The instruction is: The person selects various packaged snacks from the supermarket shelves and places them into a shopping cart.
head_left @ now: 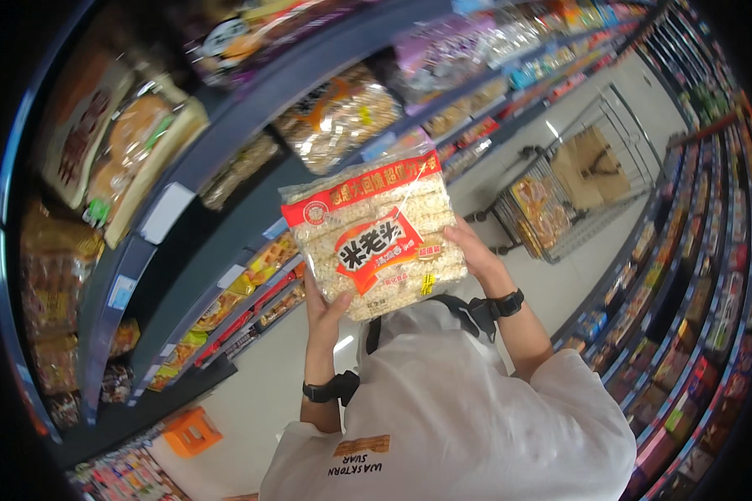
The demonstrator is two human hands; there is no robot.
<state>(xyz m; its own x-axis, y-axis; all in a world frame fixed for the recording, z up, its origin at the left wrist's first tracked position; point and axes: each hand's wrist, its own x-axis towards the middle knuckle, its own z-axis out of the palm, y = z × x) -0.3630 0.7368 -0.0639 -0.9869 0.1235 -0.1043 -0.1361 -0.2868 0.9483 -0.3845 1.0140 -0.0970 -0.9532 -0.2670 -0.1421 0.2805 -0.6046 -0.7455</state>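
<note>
A clear plastic bag of puffed rice bars, with a red printed band and a red label, is held up before my chest. My left hand grips its lower left corner, thumb across the front. On the opposite edge, my right hand has its fingers around the right side. The bag's printed face is turned up toward me; its back and the fingers behind it are hidden. Beyond its top edge, a similar bag of grain bars rests on a dark shelf.
Packaged breads fill the shelf at left. A wire shopping cart holding a cardboard box and food packs stands in the aisle. An orange plastic stool sits on the floor. Stocked shelves line the right.
</note>
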